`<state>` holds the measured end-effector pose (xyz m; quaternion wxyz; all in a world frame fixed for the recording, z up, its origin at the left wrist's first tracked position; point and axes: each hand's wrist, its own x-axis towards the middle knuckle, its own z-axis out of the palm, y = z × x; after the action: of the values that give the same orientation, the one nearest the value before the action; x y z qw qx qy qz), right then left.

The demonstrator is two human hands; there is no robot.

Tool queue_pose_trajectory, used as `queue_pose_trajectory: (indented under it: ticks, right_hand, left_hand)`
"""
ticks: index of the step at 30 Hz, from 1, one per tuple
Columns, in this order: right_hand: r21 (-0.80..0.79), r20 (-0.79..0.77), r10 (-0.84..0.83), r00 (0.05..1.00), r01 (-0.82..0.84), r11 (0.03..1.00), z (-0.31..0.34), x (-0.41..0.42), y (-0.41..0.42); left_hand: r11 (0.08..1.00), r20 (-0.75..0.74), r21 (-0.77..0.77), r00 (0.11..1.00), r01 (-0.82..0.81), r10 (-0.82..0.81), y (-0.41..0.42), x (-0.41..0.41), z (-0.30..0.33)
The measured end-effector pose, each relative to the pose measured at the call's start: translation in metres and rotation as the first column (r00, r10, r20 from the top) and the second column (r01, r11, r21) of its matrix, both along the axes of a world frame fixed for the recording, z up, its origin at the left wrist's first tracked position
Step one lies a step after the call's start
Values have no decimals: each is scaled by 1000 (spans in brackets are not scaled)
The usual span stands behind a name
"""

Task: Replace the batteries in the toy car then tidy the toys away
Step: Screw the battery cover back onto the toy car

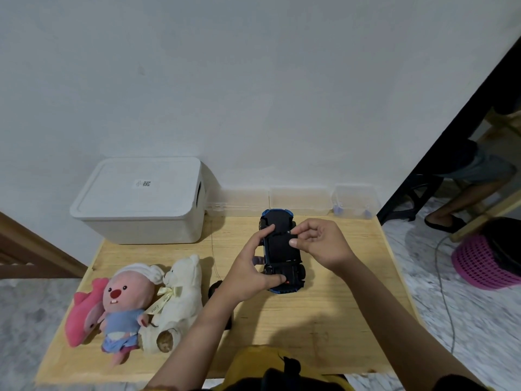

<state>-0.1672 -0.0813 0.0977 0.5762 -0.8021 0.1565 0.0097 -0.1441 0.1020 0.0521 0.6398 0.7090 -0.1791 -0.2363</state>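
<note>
Labels: white lidded storage bin [141, 201], far left on the wooden table [324, 320], has a small sticker w/ QR code on the lid; text beside the code too small to read. Cream teddy bear [180, 294] wears a pale yellow ribbon w/ script lettering, not legible.

Containers: bin lid is on, contents hidden. Along the far edge against the wall, 3 clear plastic boxes: left one [242, 201] low and flat, middle one [300, 200] shows nothing I can make out inside, right one [355, 200] has bluish bits at its bottom corners, can't tell what. Pink perforated basket [479, 263] on the floor at right holds smth dark.

Toy car [282, 249]: blue body, black underside facing up, center-right of table, nose toward the wall. Left hand [251, 266] grips it from the left side, index finger on the far part of the chassis, thumb at the near end by the rear wheels. Right hand [318, 244] has fingers curled, thumb and fingertips pressed onto the black panel mid-chassis; can't tell if they pinch a part or only press.

Near left: pink plush [84, 311], pink-faced beaver plush [124, 303] in blue top, touching the bear. Dark object [215, 289] partly hidden behind left forearm.
</note>
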Motion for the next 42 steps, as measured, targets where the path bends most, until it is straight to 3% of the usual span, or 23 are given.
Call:
queue_pose_trajectory:
  ticks: [19,28,33,42]
  right_hand:
    - [10,12,12,1000,-12,1000,-5,-5,8]
    - [-204,74,-13,997,28,978,-6,-6,17]
    - [-148,119,-75,990,92,985,-11,-9,23]
    - [-94,111,-176,978,187,978,-19,-9,29]
  left_hand:
    - [999,-38,-29,999,-36,35,6,-4,-4]
    - [992,-84,-98,994,-83,75,6,-1,-6]
    - [969,-24,-103,974,-225,224,-1,0,-1]
    - [964,10,-85,968,-251,252,-2,2,-7]
